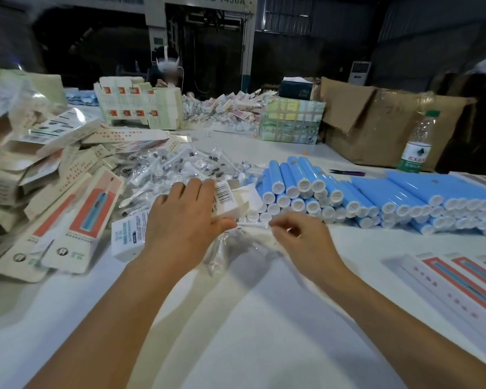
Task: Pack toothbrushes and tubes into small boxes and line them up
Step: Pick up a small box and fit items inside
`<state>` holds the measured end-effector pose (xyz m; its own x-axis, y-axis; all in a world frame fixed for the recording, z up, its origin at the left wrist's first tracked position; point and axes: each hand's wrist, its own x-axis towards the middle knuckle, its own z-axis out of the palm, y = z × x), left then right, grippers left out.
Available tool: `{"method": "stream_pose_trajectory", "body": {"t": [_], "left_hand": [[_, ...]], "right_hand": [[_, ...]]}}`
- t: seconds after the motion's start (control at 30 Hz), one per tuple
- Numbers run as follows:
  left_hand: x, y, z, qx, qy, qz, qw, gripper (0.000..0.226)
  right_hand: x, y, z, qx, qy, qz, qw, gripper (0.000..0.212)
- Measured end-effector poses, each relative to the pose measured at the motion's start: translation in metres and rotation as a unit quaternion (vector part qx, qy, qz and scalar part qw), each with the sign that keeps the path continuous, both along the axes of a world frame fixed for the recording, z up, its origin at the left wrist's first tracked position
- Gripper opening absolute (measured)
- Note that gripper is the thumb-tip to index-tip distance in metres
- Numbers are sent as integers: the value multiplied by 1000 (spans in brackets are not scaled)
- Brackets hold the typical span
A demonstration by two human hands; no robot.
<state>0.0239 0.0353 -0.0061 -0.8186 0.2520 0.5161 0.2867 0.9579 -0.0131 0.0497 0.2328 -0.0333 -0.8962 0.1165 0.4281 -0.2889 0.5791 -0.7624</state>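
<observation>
Small cream cardboard boxes with a red panel (pixel 68 220), flat and unfilled, lie heaped at the left of the white table (pixel 236 318), some fanned toward the near edge. Just right of them, a loose pile of white toothbrushes in clear plastic wrappers (pixel 180 167) spreads across the middle. In front of that pile the left hand (pixel 185 220) grips one small white box with a barcode label (pixel 227 199), fingers over its top and thumb below, its open end flap facing right. The right hand (pixel 298 237) sits close beside it, fingers curled and apparently pinching a clear-wrapped white toothbrush (pixel 253 224) whose end points at the box opening; blur makes the grip hard to confirm. Further right, the blue plastic tubes with white caps (pixel 320 192) are stacked in rows, caps toward the camera. At the near right edge lie filled boxes laid side by side (pixel 460 287). Behind stands a clear plastic water bottle with a green label (pixel 417 144).
</observation>
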Motion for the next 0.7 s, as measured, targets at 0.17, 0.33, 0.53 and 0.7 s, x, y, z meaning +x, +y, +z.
{"method": "stream_pose_trajectory", "body": {"t": [0.17, 0.33, 0.53, 0.7], "left_hand": [[-1, 0, -6, -16, 4, -10, 1000, 76], [1, 1, -8, -6, 10, -32, 999, 74], [0, 2, -10, 13, 14, -27, 999, 71], [4, 6, -9, 11, 20, -30, 999, 74]], "right_hand": [[-11, -22, -12, 409, -99, -15, 907, 31], [-7, -18, -2, 445, -93, -77, 888, 22], [15, 17, 32, 234, 97, -164, 953, 15], [21, 13, 31, 297, 175, -86, 935, 11]]}}
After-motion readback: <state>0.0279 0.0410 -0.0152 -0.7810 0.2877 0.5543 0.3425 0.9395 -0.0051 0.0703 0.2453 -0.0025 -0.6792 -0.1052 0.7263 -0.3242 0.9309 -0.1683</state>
